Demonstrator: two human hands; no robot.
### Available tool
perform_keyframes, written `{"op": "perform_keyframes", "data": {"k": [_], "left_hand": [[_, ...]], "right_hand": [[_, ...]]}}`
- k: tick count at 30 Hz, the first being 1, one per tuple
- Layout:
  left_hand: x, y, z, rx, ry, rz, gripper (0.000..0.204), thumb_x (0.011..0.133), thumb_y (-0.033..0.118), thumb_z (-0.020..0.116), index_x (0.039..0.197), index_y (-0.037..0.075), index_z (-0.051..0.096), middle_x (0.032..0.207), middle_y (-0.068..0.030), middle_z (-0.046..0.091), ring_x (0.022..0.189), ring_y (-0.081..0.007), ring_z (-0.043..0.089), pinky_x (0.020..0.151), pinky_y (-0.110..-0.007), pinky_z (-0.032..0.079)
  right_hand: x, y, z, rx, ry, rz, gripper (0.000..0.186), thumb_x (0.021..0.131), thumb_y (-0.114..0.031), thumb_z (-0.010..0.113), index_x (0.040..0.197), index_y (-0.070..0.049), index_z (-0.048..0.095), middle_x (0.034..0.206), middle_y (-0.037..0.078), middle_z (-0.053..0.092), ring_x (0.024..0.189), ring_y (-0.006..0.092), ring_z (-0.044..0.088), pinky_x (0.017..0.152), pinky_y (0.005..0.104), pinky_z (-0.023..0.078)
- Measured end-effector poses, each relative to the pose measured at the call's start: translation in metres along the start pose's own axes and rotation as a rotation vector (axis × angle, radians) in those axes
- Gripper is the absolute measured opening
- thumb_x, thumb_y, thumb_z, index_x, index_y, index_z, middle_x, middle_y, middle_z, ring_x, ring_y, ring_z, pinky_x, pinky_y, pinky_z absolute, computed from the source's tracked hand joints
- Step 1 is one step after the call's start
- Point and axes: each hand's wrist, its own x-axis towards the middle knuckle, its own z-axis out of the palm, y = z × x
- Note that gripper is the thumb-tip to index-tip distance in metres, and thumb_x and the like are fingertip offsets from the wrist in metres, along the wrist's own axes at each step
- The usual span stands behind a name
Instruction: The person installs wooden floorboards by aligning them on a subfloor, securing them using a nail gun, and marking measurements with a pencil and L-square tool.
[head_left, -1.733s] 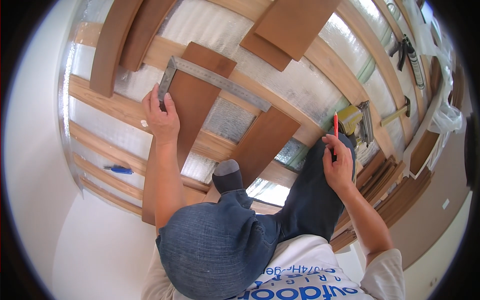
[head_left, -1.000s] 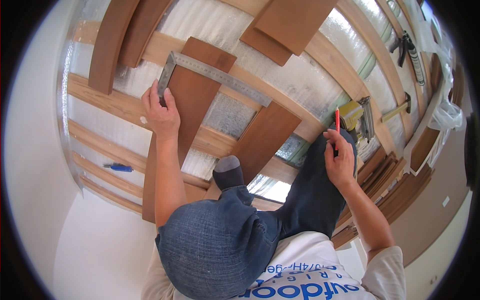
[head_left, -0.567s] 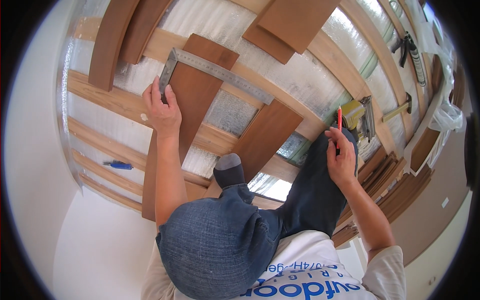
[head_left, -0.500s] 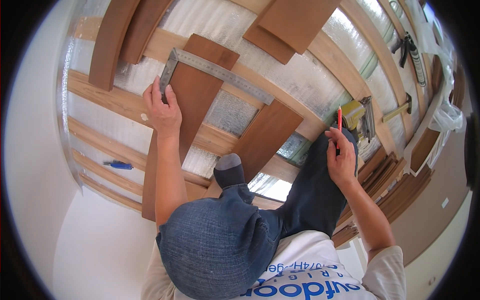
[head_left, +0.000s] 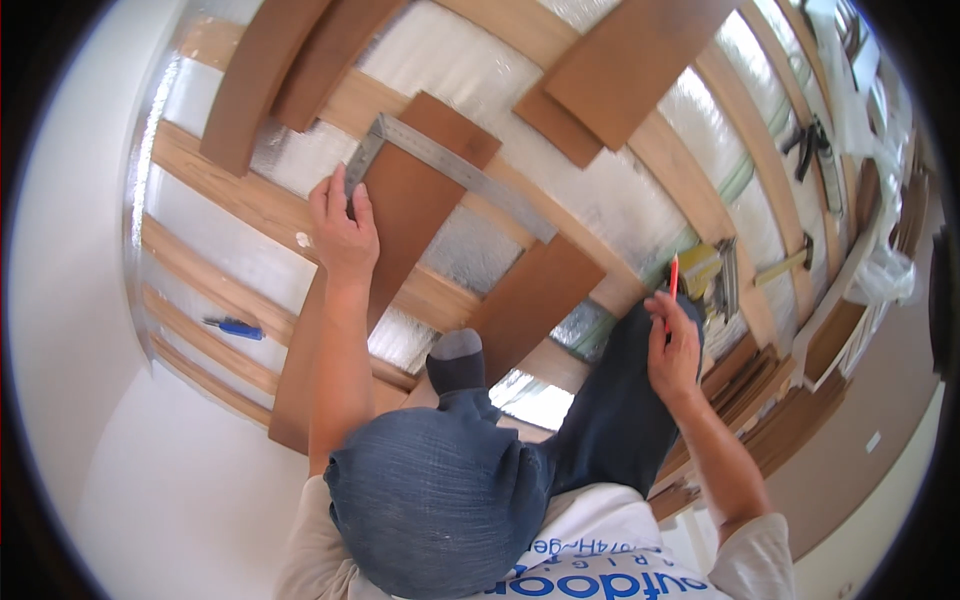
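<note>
My left hand [head_left: 345, 235] grips the short arm of a metal carpenter's square [head_left: 462, 172], thumb and fingers on either side of it. That short arm lies along the left edge of a long brown floorboard [head_left: 425, 200], and the long arm crosses the board's face. The square's far end reaches the top of a shorter brown board [head_left: 540, 300] near my foot. Above my right thigh, my right hand [head_left: 675, 350] is closed around a red pencil [head_left: 674, 272], its tip pointing up and away from me.
Pale wooden battens [head_left: 230, 195] run over silvery sheeting [head_left: 450, 70]. More brown boards [head_left: 640, 70] lie at the far side. A yellow nail gun [head_left: 700, 270], a hammer [head_left: 785, 268] and a caulking gun [head_left: 825, 165] are on the right, a blue-handled knife [head_left: 240, 329] on the left.
The view has shifted slightly, so the boards and square sit a little lower and further right. Both hands keep their holds; the pencil has come lower in the picture.
</note>
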Motion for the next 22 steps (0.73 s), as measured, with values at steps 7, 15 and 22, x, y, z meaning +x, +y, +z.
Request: {"op": "perform_keyframes", "data": {"k": [7, 15, 22], "left_hand": [[0.011, 0.008, -0.011, 0.0, 0.056, -0.027, 0.037, 0.099, 0.013, 0.073, 0.135, 0.004, 0.069, 0.12, -0.0153, 0.066, 0.1, -0.0363, 0.069, 0.083, -0.043, 0.059], [0.016, 0.016, -0.017, -0.011, 0.094, -0.007, 0.038, 0.095, 0.012, 0.076, 0.131, 0.004, 0.07, 0.112, -0.0124, 0.067, 0.087, -0.0344, 0.068, 0.073, -0.043, 0.057], [0.003, 0.012, -0.019, -0.011, 0.006, -0.108, 0.042, 0.095, 0.013, 0.077, 0.135, 0.005, 0.07, 0.118, -0.0138, 0.066, 0.097, -0.0363, 0.069, 0.082, -0.044, 0.058]], "right_hand": [[-0.003, -0.001, -0.001, 0.148, -0.061, 0.028, 0.04, 0.113, -0.01, 0.052, 0.153, -0.003, 0.055, 0.11, 0.011, 0.078, 0.098, 0.0226, 0.072, 0.092, 0.0347, 0.056], [0.117, -0.151, 0.044, 0.363, 0.046, -0.339, 0.034, 0.11, -0.009, 0.059, 0.142, 0.0, 0.065, 0.099, 0.007, 0.073, 0.094, 0.0149, 0.068, 0.09, 0.0308, 0.055], [0.177, -0.23, 0.081, 0.415, -0.04, -0.33, 0.031, 0.108, -0.012, 0.064, 0.138, -0.004, 0.066, 0.111, 0.018, 0.08, 0.102, 0.0307, 0.079, 0.088, 0.0399, 0.063]]}}
